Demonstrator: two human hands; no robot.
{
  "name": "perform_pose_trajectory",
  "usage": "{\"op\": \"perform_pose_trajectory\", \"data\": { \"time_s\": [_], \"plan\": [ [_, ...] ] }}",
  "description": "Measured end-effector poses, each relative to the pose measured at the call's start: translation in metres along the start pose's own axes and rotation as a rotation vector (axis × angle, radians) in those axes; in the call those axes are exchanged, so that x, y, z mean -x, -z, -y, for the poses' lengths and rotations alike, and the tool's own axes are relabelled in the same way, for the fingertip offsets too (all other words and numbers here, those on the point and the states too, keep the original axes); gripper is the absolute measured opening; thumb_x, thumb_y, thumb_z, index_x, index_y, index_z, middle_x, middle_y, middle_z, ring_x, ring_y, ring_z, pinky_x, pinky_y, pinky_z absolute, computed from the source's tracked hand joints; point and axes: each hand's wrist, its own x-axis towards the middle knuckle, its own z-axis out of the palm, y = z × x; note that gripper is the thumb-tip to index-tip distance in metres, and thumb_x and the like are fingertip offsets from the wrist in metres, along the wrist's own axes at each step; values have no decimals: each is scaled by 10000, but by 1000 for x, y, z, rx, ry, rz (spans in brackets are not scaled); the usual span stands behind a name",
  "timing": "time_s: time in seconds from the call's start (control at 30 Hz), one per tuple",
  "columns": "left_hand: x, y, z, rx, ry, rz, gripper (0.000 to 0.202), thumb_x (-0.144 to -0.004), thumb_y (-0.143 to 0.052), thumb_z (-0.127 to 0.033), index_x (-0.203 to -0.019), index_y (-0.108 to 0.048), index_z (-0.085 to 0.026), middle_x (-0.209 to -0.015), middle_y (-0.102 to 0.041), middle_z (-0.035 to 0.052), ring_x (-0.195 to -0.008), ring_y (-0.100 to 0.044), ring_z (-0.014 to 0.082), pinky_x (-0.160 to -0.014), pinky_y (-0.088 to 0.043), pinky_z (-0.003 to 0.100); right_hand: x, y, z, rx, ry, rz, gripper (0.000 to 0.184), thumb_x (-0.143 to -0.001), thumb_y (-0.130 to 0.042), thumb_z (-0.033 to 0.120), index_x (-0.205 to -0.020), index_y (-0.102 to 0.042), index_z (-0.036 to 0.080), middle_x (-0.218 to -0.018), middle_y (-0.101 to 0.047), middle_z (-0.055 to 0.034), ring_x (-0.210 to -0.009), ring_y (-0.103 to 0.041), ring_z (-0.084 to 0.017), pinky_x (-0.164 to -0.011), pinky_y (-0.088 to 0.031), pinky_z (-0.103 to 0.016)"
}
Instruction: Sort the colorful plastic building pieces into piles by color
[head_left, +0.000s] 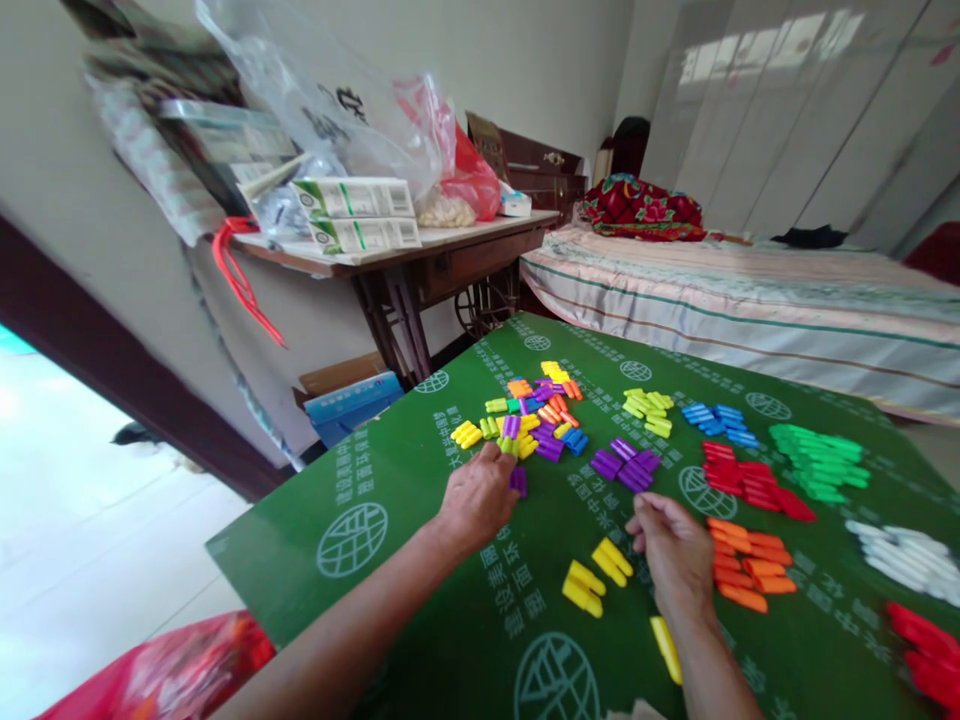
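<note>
My left hand (480,497) reaches into a mixed pile of small plastic pieces that look like pen caps. Its fingertips are closed at a yellow-green cap (508,444), with purple caps (511,427) just beyond. My right hand (673,548) hovers over the board with thumb and fingers pinched; whatever is in them, if anything, is hidden. Close to that hand lie sorted purple caps (626,465), yellow caps (613,562) and orange caps (750,565). A long yellow piece (666,650) rests beside my right wrist.
The green printed table (420,500) also bears groups of yellow-green caps (648,410), blue caps (720,422), red caps (754,482), green caps (819,460) and white caps (904,560). Behind stand a cluttered sewing table (480,240) and a bed (720,290).
</note>
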Motion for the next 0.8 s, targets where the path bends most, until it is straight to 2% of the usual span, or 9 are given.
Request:
{"op": "perform_pose_trajectory", "data": {
  "time_s": [0.13,0.33,0.53,0.8],
  "plan": [
    [5,-4,9,6,-29,12,270,-778,-502,-230,-1041,-539,-185,-1076,-538,86,-1007,-569,224,-829,-480,330,1,1,1,25,4,1,423,-666,-671,492,-869,-653,122,-517,-591,14,-387,-460,-92,-372,-379,-205],
    [0,-8,4,23,-26,28,263,-791,-457,-171,-1043,-528,-179,-1070,-543,96,-1006,-569,218,-812,-481,327,-1,1,-3,-3,2,19,422,-665,-674,501,-866,-656,129,-523,-603,13,-379,-465,-94,-371,-369,-209],
    [-8,-10,2,-30,-32,3,273,-772,-499,-222,-1038,-536,-170,-1063,-530,106,-982,-564,233,-809,-481,349,-4,0,-3,0,11,25,378,-686,-662,487,-856,-657,150,-522,-595,25,-385,-471,-100,-384,-378,-215],
    [-20,-9,-5,-96,-27,60,291,-745,-510,-224,-1010,-558,-115,-1047,-555,143,-990,-573,272,-834,-479,386,-4,-1,-2,-9,-10,17,388,-670,-673,483,-852,-662,141,-519,-595,17,-380,-467,-101,-373,-374,-217]
  ]
}}
